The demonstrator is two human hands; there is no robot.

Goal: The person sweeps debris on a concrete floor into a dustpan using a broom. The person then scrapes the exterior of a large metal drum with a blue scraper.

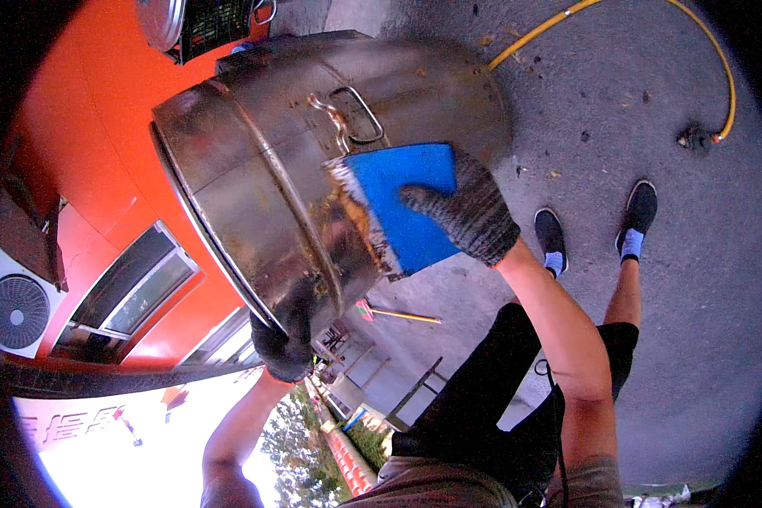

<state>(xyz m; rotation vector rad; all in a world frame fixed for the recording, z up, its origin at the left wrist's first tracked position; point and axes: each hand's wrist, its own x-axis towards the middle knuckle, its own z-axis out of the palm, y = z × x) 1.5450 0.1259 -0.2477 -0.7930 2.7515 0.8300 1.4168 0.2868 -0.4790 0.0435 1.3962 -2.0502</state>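
A large stainless steel drum (254, 152) with a raised band around its wall stands before me on the pavement, streaked with brown grime. A metal loop handle (368, 114) sticks out from its side. My right hand (470, 209), in a dark grey knitted glove, grasps a flat blue broom-head-like piece (406, 190). That piece has a pale, bristly edge stained brown, which lies against or close to the drum wall below the handle. My left hand (286, 336), also gloved, is closed over the drum's rim, its fingers partly hidden in shadow.
A yellow hose (727, 70) curves over the asphalt. Beyond the rim rises an orange wall (101, 127) with a window (136, 286) and an air-conditioner unit (19, 311). A dark crate (216, 28) sits past the drum; a long-handled tool (406, 315) lies on the ground.
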